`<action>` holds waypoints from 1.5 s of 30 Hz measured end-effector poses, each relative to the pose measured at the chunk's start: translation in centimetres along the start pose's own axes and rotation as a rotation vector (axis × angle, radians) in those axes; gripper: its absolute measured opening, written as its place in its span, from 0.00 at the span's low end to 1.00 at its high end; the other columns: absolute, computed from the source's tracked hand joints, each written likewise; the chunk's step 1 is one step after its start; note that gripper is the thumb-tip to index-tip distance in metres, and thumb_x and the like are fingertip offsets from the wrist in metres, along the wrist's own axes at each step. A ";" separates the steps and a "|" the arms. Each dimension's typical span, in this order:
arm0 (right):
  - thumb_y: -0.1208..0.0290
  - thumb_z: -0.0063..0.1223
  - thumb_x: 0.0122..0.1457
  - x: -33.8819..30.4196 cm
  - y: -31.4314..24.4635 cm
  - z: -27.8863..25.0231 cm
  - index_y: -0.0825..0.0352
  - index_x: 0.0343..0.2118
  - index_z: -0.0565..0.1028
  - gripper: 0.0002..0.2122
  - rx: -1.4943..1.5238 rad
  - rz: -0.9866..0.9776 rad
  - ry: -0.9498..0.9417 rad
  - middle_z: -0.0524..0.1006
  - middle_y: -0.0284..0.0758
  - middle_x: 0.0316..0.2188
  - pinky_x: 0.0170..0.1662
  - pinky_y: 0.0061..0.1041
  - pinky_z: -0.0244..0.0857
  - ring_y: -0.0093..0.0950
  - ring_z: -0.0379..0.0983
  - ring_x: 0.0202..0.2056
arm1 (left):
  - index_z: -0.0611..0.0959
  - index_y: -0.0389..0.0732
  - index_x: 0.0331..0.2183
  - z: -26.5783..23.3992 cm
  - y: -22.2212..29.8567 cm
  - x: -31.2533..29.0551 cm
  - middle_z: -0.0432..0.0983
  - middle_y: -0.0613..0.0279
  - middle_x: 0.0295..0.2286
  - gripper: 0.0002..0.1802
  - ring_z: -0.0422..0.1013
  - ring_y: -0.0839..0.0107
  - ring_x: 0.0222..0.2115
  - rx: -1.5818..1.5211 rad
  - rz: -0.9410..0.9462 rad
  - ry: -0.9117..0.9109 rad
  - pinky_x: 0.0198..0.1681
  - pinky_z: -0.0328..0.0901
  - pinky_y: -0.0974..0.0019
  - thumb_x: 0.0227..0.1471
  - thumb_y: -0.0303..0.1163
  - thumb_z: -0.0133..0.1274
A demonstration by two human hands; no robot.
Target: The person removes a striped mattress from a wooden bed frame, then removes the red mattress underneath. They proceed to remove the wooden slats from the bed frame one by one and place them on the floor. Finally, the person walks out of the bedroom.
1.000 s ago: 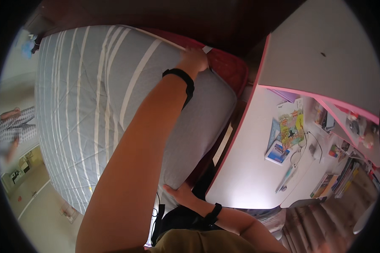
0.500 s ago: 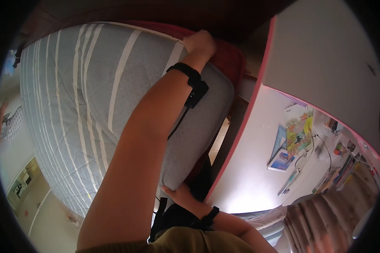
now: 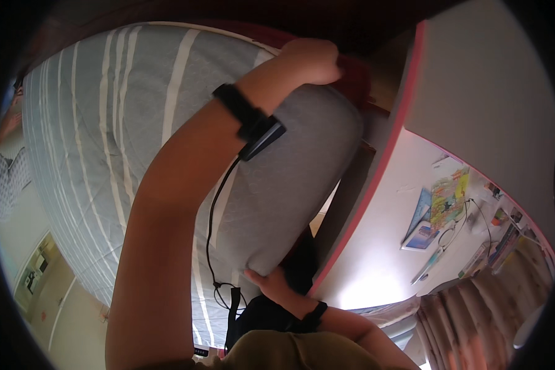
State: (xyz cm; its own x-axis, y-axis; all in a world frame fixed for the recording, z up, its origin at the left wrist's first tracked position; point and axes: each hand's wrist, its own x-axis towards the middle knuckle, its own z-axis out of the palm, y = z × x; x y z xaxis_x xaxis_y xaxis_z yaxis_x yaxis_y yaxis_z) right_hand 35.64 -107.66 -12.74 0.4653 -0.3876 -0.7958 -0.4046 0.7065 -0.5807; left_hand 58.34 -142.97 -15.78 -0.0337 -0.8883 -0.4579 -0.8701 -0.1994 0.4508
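Note:
A grey bed sheet (image 3: pixel 148 105) with white stripes covers a thick mattress, and its plain grey end (image 3: pixel 308 148) faces the desk. At the far corner my left hand (image 3: pixel 311 60) is closed over the sheet's edge; its fingertips are hidden. My left forearm crosses above the bedding. My right hand (image 3: pixel 271 287) holds the near corner, with the thumb on the grey fabric and the other fingers mostly out of sight beneath it. Each wrist wears a black band, and a black cable (image 3: pixel 211 234) hangs from the left one.
Right of the bed stands a white desk (image 3: pixel 376 246) with pink edging, holding booklets (image 3: pixel 422 234), glasses and other small items. Dark red furniture lies behind the far corner. A narrow gap separates bed and desk. A brown curtain (image 3: pixel 456 327) hangs at lower right.
My left hand has shifted rightward along the far corner, and its forearm has swung left. My right hand stays at the near corner. The view has shifted slightly.

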 end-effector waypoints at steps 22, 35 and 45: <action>0.66 0.54 0.46 0.2 0.9 0.7 0.71 0.43 0.62 0.23 -0.009 0.045 -0.110 0.66 0.37 0.40 0.45 0.25 0.55 0.28 0.62 0.43 | 0.78 0.38 0.21 8.0 5.6 -6.4 0.72 0.54 0.21 0.08 0.69 0.60 0.24 -0.356 0.269 0.706 0.27 0.62 0.58 0.37 0.31 0.47; 0.63 0.54 0.46 0.7 1.1 0.8 0.72 0.41 0.64 0.22 0.218 0.015 -0.004 0.69 0.39 0.38 0.43 0.27 0.57 0.31 0.65 0.40 | 0.79 0.39 0.27 5.8 6.5 4.5 0.74 0.53 0.29 0.11 0.71 0.58 0.31 -0.051 -0.114 0.184 0.32 0.64 0.59 0.41 0.33 0.46; 0.61 0.51 0.47 0.5 2.3 1.1 0.71 0.43 0.63 0.23 0.167 0.047 -0.187 0.68 0.42 0.40 0.45 0.30 0.56 0.33 0.64 0.42 | 0.76 0.37 0.30 12.9 8.6 9.4 0.72 0.50 0.30 0.13 0.70 0.58 0.31 -0.574 0.432 0.217 0.32 0.64 0.61 0.43 0.35 0.45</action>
State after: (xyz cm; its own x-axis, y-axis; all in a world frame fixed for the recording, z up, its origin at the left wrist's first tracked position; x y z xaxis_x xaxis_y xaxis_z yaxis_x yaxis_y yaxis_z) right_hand 35.79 -105.58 -14.34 0.5928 -0.2464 -0.7668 -0.3012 0.8151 -0.4948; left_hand 44.23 -147.68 -26.05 -0.1646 -0.9862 -0.0149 -0.4061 0.0540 0.9122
